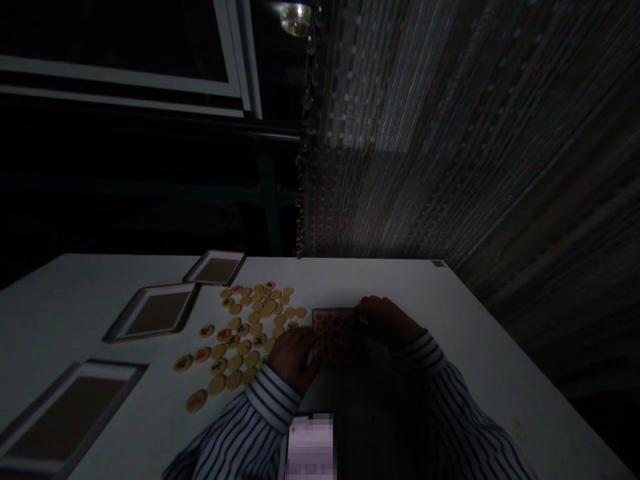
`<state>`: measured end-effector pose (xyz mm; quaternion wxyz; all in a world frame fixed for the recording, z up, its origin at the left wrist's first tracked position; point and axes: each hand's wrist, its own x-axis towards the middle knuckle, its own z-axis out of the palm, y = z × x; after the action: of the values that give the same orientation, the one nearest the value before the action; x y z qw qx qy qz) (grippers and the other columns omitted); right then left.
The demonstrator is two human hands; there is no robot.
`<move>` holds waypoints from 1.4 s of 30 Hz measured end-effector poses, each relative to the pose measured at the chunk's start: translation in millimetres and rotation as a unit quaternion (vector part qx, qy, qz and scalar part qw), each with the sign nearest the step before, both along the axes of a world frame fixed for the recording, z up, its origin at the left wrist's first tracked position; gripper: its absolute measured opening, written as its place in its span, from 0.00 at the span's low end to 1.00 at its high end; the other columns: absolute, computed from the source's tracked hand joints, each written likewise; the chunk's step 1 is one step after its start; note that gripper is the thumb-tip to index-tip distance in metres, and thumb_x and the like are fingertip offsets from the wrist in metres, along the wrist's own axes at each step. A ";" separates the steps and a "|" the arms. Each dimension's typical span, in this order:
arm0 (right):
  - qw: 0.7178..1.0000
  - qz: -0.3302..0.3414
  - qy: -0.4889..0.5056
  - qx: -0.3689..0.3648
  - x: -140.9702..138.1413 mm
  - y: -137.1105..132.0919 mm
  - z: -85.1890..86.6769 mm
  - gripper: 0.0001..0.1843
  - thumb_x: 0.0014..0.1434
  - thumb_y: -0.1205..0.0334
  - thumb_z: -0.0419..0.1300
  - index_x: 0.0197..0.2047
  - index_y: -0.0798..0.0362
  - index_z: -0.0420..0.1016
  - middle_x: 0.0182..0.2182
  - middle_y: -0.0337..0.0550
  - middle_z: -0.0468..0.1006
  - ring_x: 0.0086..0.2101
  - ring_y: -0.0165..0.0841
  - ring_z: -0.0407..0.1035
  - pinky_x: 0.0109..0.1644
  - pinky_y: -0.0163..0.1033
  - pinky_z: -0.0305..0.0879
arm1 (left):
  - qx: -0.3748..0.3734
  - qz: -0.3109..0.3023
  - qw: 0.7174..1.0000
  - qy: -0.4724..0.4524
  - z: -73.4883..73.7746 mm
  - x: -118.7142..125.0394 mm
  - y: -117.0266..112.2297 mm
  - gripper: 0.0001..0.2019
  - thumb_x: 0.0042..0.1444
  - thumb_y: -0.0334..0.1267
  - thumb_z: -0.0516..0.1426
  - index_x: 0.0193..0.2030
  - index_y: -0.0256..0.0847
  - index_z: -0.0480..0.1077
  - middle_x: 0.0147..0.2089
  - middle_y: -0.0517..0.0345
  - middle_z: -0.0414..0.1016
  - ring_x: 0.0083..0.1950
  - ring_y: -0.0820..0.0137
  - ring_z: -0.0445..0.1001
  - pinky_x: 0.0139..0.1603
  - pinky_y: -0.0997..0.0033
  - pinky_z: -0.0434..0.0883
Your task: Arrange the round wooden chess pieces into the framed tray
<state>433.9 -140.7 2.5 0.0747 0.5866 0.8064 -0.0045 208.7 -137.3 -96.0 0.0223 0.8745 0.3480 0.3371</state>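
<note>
A shallow box (340,310) in front of me holds rows of round xiangqi pieces with red characters in the better-lit part. My left hand (296,357) is at the box's left side, fingers bent and thumb close to them, gripping its edge. At the upper right corner of the box, my right hand (387,321) has its fingers curled together; whatever they hold is hidden in the dark. Many loose wooden xiangqi pieces (254,329) lie scattered left of the box, some showing red or black characters, others plain.
Three shallow trays or lids with brown bottoms lie at the left: a near tray (83,363), a middle tray (185,289) and a far tray (225,253). A bead-string curtain (380,187) hangs beyond the white table (500,373). A blurred pink item (310,447) is at the near edge.
</note>
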 end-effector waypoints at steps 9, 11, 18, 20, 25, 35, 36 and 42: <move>0.999 -0.003 -0.035 -0.018 -8.3 -3.5 5.6 0.11 0.55 0.63 0.51 0.37 0.56 0.72 0.36 0.50 0.73 0.37 0.36 0.68 0.36 0.37 0.59 | 0.000 -0.004 1.000 -0.003 -0.2 -0.2 -0.3 0.14 0.51 0.39 0.52 0.44 0.38 0.68 0.43 0.47 0.72 0.44 0.61 0.71 0.43 0.56 0.70; 0.999 -0.003 -0.037 -0.015 -7.7 -2.8 3.6 0.11 0.55 0.63 0.51 0.36 0.57 0.72 0.36 0.50 0.73 0.36 0.37 0.68 0.35 0.37 0.60 | 0.005 -0.001 1.000 -0.002 0.9 0.0 -1.0 0.14 0.51 0.39 0.53 0.44 0.38 0.68 0.43 0.47 0.72 0.44 0.61 0.71 0.44 0.56 0.70; 0.999 -0.003 -0.041 -0.012 -7.5 -1.9 0.4 0.12 0.55 0.63 0.50 0.37 0.58 0.72 0.36 0.51 0.73 0.37 0.37 0.68 0.36 0.39 0.60 | -0.006 -0.003 1.000 -0.004 3.8 1.0 -1.4 0.14 0.51 0.39 0.52 0.44 0.39 0.68 0.43 0.48 0.73 0.44 0.62 0.71 0.44 0.57 0.70; 0.999 -0.003 -0.040 -0.017 -8.2 -2.3 1.4 0.12 0.55 0.64 0.50 0.38 0.58 0.72 0.36 0.52 0.73 0.37 0.37 0.68 0.37 0.39 0.60 | -0.006 -0.005 1.000 -0.001 2.0 0.6 -0.4 0.14 0.51 0.39 0.52 0.44 0.38 0.68 0.43 0.48 0.73 0.44 0.62 0.71 0.44 0.57 0.70; 0.999 -0.011 -0.049 -0.011 -8.2 -2.3 -0.3 0.12 0.55 0.64 0.50 0.37 0.59 0.72 0.36 0.53 0.73 0.36 0.37 0.68 0.36 0.39 0.60 | -0.001 -0.005 1.000 0.007 -2.0 -0.8 0.7 0.14 0.51 0.39 0.52 0.44 0.37 0.68 0.43 0.47 0.72 0.44 0.62 0.70 0.44 0.56 0.70; 0.999 0.000 -0.051 0.005 -7.2 -2.1 -2.1 0.11 0.55 0.63 0.50 0.35 0.57 0.72 0.34 0.50 0.74 0.35 0.37 0.69 0.34 0.38 0.60 | -0.005 -0.005 1.000 0.000 2.1 0.5 -1.2 0.14 0.51 0.39 0.52 0.44 0.39 0.68 0.43 0.48 0.72 0.44 0.62 0.71 0.44 0.57 0.70; 0.999 0.000 -0.051 0.004 -7.2 -2.0 -2.0 0.11 0.55 0.63 0.50 0.35 0.57 0.72 0.34 0.50 0.74 0.35 0.37 0.69 0.34 0.38 0.60 | -0.005 -0.006 1.000 0.000 2.5 0.3 -1.0 0.14 0.51 0.39 0.52 0.44 0.39 0.68 0.43 0.48 0.72 0.44 0.62 0.71 0.43 0.57 0.70; 0.999 0.000 -0.050 -0.003 -6.6 -1.8 -2.8 0.11 0.55 0.63 0.50 0.36 0.56 0.72 0.35 0.49 0.74 0.36 0.37 0.68 0.35 0.39 0.60 | -0.005 -0.006 1.000 -0.003 3.2 0.4 -0.9 0.14 0.51 0.39 0.53 0.44 0.38 0.68 0.43 0.47 0.72 0.44 0.61 0.71 0.43 0.56 0.70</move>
<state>427.3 -142.5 -0.3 0.1163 0.5858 0.8017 0.0224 209.0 -138.2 -92.8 0.0303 0.8754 0.3444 0.3378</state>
